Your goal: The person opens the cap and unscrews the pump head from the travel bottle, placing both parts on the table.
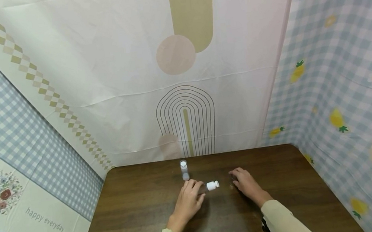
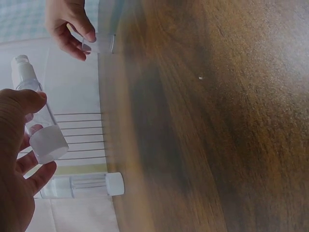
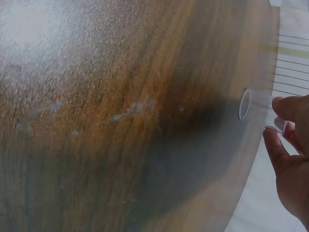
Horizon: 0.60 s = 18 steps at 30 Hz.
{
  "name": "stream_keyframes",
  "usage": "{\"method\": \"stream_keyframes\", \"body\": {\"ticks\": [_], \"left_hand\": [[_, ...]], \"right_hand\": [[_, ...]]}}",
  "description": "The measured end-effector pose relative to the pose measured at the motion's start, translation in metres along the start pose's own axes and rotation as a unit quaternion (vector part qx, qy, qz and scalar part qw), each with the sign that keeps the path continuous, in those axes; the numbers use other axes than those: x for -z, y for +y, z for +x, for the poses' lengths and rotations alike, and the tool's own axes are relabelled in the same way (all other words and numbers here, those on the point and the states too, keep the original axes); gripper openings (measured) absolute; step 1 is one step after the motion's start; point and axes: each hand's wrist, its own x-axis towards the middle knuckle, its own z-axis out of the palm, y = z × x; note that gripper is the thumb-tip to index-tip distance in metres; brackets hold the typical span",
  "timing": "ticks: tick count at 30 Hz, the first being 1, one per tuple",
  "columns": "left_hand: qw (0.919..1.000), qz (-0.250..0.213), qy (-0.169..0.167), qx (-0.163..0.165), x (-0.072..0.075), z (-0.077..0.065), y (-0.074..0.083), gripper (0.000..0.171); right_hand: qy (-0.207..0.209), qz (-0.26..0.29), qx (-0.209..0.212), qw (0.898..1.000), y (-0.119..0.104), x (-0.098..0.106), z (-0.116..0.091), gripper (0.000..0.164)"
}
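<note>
My left hand (image 1: pixel 187 200) grips a clear bottle with a white pump top (image 1: pixel 212 185), tilted so the top points right. In the left wrist view the white base (image 2: pixel 49 144) of this bottle shows by the fingertips, and its see-through body lies behind the thumb. Over on the right, my right hand (image 1: pixel 246 185) pinches a small transparent cap (image 2: pixel 104 43) between thumb and fingers. Its round rim (image 3: pixel 245 104) faces the tabletop in the right wrist view. Behind the left hand a second clear bottle (image 1: pixel 184 171) with a white base (image 2: pixel 115 183) stands upright.
Both hands work over a brown wooden table (image 1: pixel 131 211). A pale printed cloth (image 1: pixel 133 128) hangs along its back edge, and checked cloth (image 1: pixel 325 91) hangs at the right side.
</note>
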Motion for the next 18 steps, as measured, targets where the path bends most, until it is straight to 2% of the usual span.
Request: {"method": "stream_keyframes", "body": {"ticks": [4,10,18], "left_hand": [[1.0000,-0.001,-0.001,0.001,0.000,0.000,-0.001,0.043],[1.0000,0.000,0.002,0.001,-0.001,0.001,-0.002,0.044],[1.0000,-0.002,0.005,-0.006,-0.004,0.000,-0.002,0.044]], "right_hand": [[-0.014,0.010,-0.013,1.000,-0.001,-0.001,0.002,0.038],[-0.014,0.031,-0.014,0.999,0.002,0.000,0.000,0.054],[0.055,0.028,0.030,0.998,-0.001,0.012,-0.004,0.059]]}}
